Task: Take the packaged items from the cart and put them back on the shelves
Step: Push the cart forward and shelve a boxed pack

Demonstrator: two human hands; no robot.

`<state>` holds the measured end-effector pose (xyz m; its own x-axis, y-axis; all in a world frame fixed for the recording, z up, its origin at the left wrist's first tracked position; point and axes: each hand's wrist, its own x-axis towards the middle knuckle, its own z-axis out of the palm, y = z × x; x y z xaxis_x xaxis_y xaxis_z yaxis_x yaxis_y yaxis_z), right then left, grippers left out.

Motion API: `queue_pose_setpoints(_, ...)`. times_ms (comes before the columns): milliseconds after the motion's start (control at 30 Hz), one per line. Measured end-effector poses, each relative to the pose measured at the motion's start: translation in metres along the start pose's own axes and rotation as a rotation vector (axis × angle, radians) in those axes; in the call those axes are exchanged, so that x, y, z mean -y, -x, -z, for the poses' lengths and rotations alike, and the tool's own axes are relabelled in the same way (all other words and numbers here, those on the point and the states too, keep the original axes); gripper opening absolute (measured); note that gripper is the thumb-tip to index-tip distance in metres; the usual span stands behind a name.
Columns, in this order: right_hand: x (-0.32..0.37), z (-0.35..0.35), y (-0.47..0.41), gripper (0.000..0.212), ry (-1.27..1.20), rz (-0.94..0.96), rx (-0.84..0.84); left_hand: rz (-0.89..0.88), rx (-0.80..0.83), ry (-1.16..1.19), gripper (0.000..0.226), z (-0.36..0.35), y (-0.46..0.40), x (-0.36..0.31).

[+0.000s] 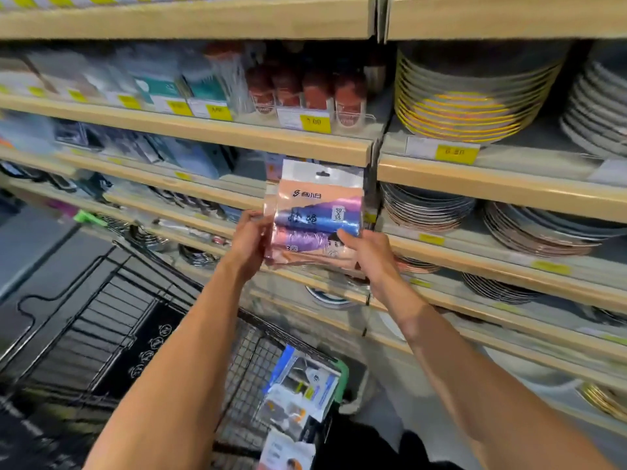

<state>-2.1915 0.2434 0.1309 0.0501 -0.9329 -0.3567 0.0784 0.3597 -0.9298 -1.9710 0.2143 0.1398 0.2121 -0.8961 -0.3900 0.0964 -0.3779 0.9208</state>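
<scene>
Pink packet is gripped at both lower edges, upright before the shelves. Left hand and right hand are curled round it.

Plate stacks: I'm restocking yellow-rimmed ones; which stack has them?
The tall stack of yellow-rimmed plates on the upper right shelf; stacks below it have dark or coppery rims.

stacked plates fill right shelves

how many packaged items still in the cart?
3 visible: blue-edged pack topmost, grey pack below it, white pack at the bottom edge, all in the cart. Others may be hidden.
</scene>
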Motion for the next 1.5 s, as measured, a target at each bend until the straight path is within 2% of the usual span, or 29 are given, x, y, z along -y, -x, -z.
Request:
queue_pose_setpoints(100, 0.005, -0.018, -0.023, 0.019, 0.041, 0.050, -0.050, -0.001, 0.067, -0.156, 0.041, 0.018, -0.035, -0.019)
queue_pose_setpoints(233, 0.007, -0.057, -0.061, 0.006, 0.091, 0.120, -0.177, -0.078, 0.249, -0.397, 0.047, 0.051, -0.095, -0.038)
queue_pose_setpoints(300, 0.006, -0.075, -0.074, 0.012, 0.086, 0.149, -0.253, -0.122, 0.308, -0.460, 0.047, 0.064, -0.118, -0.046)
queue_pose_setpoints(367, 0.011, -0.094, -0.085, 0.027, 0.111, 0.181, -0.291, -0.170, 0.326, -0.460, 0.049, 0.074, -0.145, -0.056)
queue_pose_setpoints(433, 0.015, -0.109, -0.096, 0.036, 0.163, 0.229, -0.328, -0.188, 0.313, -0.440, 0.050, 0.080, -0.169, -0.062)
queue_pose_setpoints(500, 0.021, -0.118, -0.109, 0.026, 0.153, 0.267, -0.363, -0.175, 0.263, -0.420, 0.047, 0.082, -0.190, -0.065)
queue_pose_setpoints(533, 0.024, -0.121, -0.117, 0.020, 0.152, 0.268, -0.396, -0.173, 0.232, -0.412, 0.038, 0.081, -0.199, -0.067)
queue_pose_setpoints(600, 0.029, -0.125, -0.132, 0.032, 0.155, 0.232, -0.453, -0.178, 0.208, -0.395, 0.023, 0.078, -0.210, -0.070)
queue_pose_setpoints(700, 0.036, -0.126, -0.143, 0.034, 0.191, 0.209, -0.511, -0.170, 0.231, -0.341, 0.027, 0.072, -0.218, -0.074)
queue_pose_setpoints(800, 0.035, -0.126, -0.152, 0.030, 0.236, 0.220, -0.581, -0.174, 0.164, -0.322, 0.028, 0.062, -0.232, -0.073)
queue_pose_setpoints(867, 0.033, -0.125, -0.156, 0.039, 0.223, 0.225, -0.583, -0.275, 0.142, -0.385, 0.018, 0.054, -0.240, -0.072)
queue_pose_setpoints(933, 0.030, -0.125, -0.158, 0.048, 0.215, 0.233, -0.604, -0.313, 0.139, -0.544, 0.034, 0.049, -0.247, -0.072)
queue_pose_setpoints(1000, 0.027, -0.125, -0.164, 0.038, 0.222, 0.232, -0.603, -0.277, 0.143, -0.654, 0.043, 0.048, -0.253, -0.071)
queue_pose_setpoints(1067, 0.025, -0.128, -0.169, 0.026, 0.233, 0.216, -0.627, -0.312, 0.156, -0.770, 0.034, 0.050, -0.254, -0.068)
queue_pose_setpoints(1100, 0.025, -0.130, -0.171, 0.033, 0.251, 0.216, -0.642, -0.336, 0.119, -0.826, 0.032, 0.054, -0.259, -0.063)
queue_pose_setpoints(1167, 0.026, -0.135, -0.175, 0.051, 0.349, 0.186, -0.660, -0.312, 0.085, -0.726, 0.033, 0.064, -0.258, -0.056)
queue_pose_setpoints(1267, 0.025, -0.141, -0.175, 0.061, 0.521, 0.185, -0.688, -0.285, 0.041, -0.624, 0.034, 0.081, -0.254, -0.048)
queue_pose_setpoints(1333, 0.017, -0.145, -0.174, 0.054, 0.616, 0.201, -0.686, -0.299, 0.040, -0.602, 0.032, 0.091, -0.252, -0.044)
queue_pose_setpoints(1400, 0.009, -0.151, -0.174, 0.034, 0.712, 0.198, -0.665, -0.333, 0.071, -0.555, 0.027, 0.096, -0.247, -0.040)
queue_pose_setpoints(1500, 0.006, -0.158, -0.170, 0.032, 0.823, 0.150, -0.691, -0.408, 0.103, -0.532, 0.014, 0.097, -0.233, -0.037)
